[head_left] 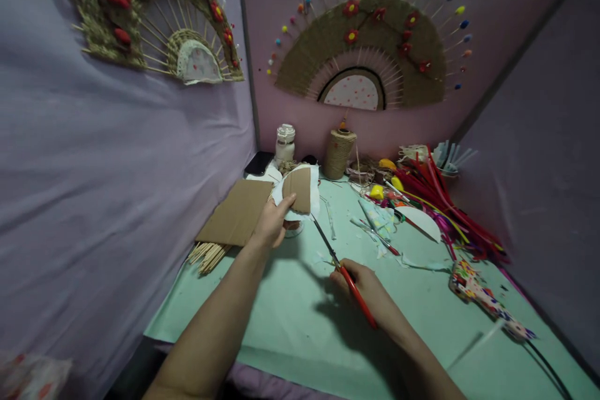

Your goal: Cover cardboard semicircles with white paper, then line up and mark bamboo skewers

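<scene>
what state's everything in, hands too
left hand, gripping cardboard piece
cardboard piece, white material past its edges
right hand, gripping scissors
scissors, blades look closed
phone, flat, dark
jar, upright, lidded
twine cone, upright
cardboard sheet, lying over sticks
glue gun, lying down, cord attached
left fan, hung, spread
right fan, hung, spread

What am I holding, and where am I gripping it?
Your left hand pinches the small cardboard piece and its white backing at their left side, thumb on top. Your right hand holds the scissors by the red handles.
</scene>
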The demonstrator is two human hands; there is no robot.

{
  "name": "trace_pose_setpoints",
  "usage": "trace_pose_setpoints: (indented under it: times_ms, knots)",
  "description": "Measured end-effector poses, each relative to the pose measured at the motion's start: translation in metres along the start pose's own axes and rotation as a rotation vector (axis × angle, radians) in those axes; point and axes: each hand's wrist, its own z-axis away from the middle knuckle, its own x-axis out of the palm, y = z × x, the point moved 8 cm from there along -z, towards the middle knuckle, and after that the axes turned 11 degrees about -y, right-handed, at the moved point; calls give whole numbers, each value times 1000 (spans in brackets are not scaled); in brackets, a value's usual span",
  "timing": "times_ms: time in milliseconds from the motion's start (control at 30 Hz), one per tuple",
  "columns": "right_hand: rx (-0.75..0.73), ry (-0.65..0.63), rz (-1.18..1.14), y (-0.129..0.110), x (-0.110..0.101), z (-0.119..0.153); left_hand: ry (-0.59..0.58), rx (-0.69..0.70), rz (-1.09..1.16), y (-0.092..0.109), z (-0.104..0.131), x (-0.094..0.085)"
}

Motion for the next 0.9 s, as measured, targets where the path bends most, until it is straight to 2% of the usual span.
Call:
trace_pose_setpoints:
  times_ms: [267, 633, 900]
  knots:
    - [-1, 11, -7, 6, 0, -4, 7, -19, -18, -3, -2, -2]
    - [10, 15, -26, 3, -1, -2, 24, -58, 7, -9, -4, -7]
    - [19, 7, -40, 5, 0, -2, 29, -61, 16, -6, -1, -4]
